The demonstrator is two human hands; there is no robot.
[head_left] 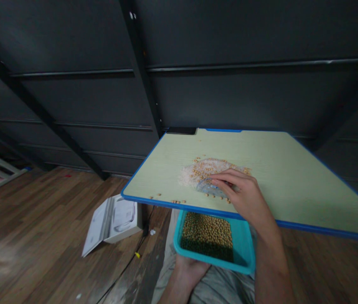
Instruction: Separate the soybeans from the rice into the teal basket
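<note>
My right hand (242,188) is above the pale green table, thumb and fingertips pinched together. What lies in the pinch is too small to make out. Right under the fingertips spreads a pile of white rice-like grains (187,175) mixed with yellowish soybeans (200,169). A clear, bluish patch that looks like plastic (208,188) shows at the near side of the pile. Below the table edge, a teal plastic tray (243,249) partly filled with soybeans (208,234) sits over my lap. My left hand (191,268) holds the tray from beneath, its fingers hidden.
The folding table (292,181) has a blue rim, with stray soybeans near its front edge. At its far left corner lies a flat black object (181,131). An opened white box (122,215) and a black cable (125,266) are on the wooden floor. A dark panelled wall (229,97) stands behind.
</note>
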